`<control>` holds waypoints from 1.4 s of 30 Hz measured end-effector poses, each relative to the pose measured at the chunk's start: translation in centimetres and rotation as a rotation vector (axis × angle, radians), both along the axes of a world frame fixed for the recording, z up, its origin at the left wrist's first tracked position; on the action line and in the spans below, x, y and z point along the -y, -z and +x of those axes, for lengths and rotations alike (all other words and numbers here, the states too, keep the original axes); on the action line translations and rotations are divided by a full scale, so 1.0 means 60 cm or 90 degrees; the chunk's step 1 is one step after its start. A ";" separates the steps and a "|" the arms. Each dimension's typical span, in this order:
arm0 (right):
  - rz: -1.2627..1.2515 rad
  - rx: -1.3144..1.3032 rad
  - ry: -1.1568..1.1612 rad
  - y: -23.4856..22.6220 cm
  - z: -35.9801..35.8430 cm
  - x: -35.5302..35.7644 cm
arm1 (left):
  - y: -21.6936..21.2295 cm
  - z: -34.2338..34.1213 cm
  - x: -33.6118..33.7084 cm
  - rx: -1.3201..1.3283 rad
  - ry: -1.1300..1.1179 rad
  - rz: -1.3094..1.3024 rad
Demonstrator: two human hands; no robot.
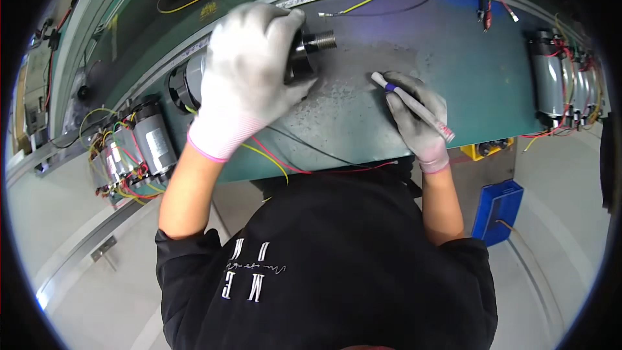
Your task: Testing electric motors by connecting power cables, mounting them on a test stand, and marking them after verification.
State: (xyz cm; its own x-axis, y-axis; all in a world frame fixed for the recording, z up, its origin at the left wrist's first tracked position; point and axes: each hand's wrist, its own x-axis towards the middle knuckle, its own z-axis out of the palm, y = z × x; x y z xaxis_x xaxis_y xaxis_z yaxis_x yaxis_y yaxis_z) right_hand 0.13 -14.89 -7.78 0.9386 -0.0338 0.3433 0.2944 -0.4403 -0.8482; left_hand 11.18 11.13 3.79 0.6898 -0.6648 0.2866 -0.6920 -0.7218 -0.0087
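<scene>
A silver and black cylindrical motor lies on the green work surface, a threaded metal shaft sticking out of its right end. Over its right part is my left hand in a white glove, fingers wrapped round the black end and hiding much of the body. Red, yellow and black wires run from beneath that hand toward the near edge. In my gloved right hand is a white marker pen with a purple band, held slantwise a short way right of the shaft; its upper-left end points toward the motor.
More wired motors stand in a group at the left and another at the right. Loose leads with clips lie at the far edge. Below the bench on the right are a yellow bin and a blue tray.
</scene>
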 end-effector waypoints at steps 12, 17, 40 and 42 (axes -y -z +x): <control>0.105 -0.093 -0.004 0.007 -0.003 0.005 | 0.025 -0.021 0.020 0.079 -0.046 -0.001; 0.110 -0.109 -0.022 0.015 -0.006 0.005 | -0.020 -0.015 0.016 -0.068 -0.049 -0.035; 0.099 -0.134 0.045 0.025 -0.013 0.012 | 0.091 -0.075 -0.345 -0.664 0.444 -1.483; 0.093 -0.130 0.044 0.023 -0.006 -0.003 | 0.100 -0.088 -0.347 -0.629 0.416 -1.496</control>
State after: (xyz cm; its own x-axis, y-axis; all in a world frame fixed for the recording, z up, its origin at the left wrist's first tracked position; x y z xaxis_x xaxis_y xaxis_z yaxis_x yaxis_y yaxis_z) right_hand -0.23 -14.71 -9.19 0.9817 -0.1356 0.1339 0.0842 -0.3217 -0.9431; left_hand 5.92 31.93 -2.18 0.9364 -0.0378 0.3488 -0.0684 0.9555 0.2871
